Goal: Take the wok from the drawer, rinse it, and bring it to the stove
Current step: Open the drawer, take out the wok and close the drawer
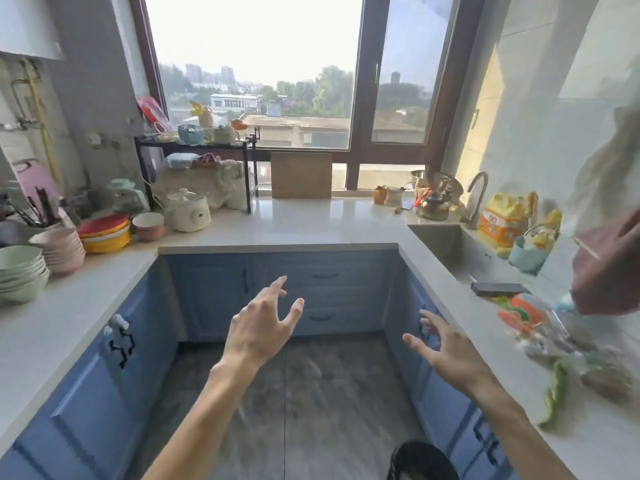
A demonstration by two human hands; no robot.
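My left hand [265,318] and my right hand [441,344] are both held out over the floor with fingers spread, holding nothing. They point toward the blue drawers [323,296] in the far cabinet under the window; the drawers are closed. The wok is not in sight. The steel sink [446,244] with its curved faucet [478,199] is set in the right counter. No stove shows in this view.
A white U-shaped counter [294,220] wraps the floor space. Stacked bowls and plates [65,244] fill the left counter, a black rack [194,168] and cutting board [301,174] stand at the back. Bags, vegetables [554,396] and a dark phone [498,288] lie on the right.
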